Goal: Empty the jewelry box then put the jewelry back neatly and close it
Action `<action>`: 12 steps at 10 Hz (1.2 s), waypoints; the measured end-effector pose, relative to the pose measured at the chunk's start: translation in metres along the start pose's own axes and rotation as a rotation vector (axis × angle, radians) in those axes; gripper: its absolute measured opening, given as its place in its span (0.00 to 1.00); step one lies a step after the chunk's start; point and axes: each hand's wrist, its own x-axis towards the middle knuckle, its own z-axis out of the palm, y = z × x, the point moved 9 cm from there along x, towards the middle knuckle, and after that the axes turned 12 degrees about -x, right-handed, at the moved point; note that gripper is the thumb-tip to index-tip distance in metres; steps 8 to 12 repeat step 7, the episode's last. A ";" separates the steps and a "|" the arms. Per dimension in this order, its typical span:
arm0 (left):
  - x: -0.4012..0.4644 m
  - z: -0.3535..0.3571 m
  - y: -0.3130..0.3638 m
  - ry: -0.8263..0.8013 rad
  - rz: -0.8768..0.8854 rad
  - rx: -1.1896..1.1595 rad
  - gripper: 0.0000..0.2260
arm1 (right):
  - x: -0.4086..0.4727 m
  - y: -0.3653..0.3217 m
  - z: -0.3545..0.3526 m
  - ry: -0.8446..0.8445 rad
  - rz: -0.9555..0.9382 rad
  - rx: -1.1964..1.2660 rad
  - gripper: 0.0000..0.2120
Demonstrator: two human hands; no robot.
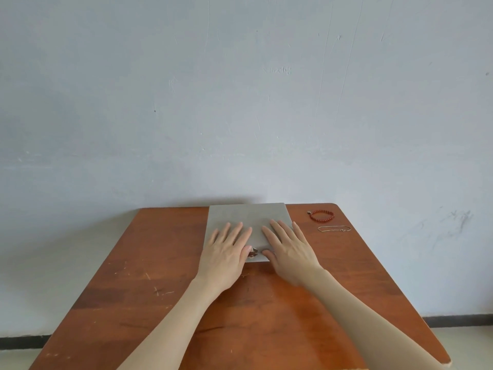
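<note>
— Pale wall, wooden table (160, 263). Where's the grey jewelry box (246, 215)?
— Shut, under your flat left hand (226, 259) and right hand (289, 253); neither grips. Beaded bracelet (321, 215) and chain (334, 229) lie right.
— Next?
— Probably work the clasp (253, 252) between your thumbs.

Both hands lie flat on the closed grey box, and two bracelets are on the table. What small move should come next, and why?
Probably lift the lid of the flat grey jewelry box at its small metal clasp. The left hand and right hand flank it; the red bead bracelet and thin chain bracelet lie outside.
</note>
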 end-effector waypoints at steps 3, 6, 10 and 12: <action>0.044 0.012 -0.016 -0.061 -0.006 -0.056 0.34 | 0.038 0.010 0.029 -0.147 0.021 0.056 0.26; 0.057 0.016 -0.023 -0.096 -0.058 -0.072 0.22 | 0.049 0.016 0.038 -0.246 -0.031 0.172 0.28; 0.057 0.018 -0.023 -0.132 -0.073 -0.099 0.22 | 0.059 0.034 0.012 -0.231 0.170 0.600 0.26; 0.057 0.018 -0.023 -0.132 -0.073 -0.099 0.22 | 0.059 0.034 0.012 -0.231 0.170 0.600 0.26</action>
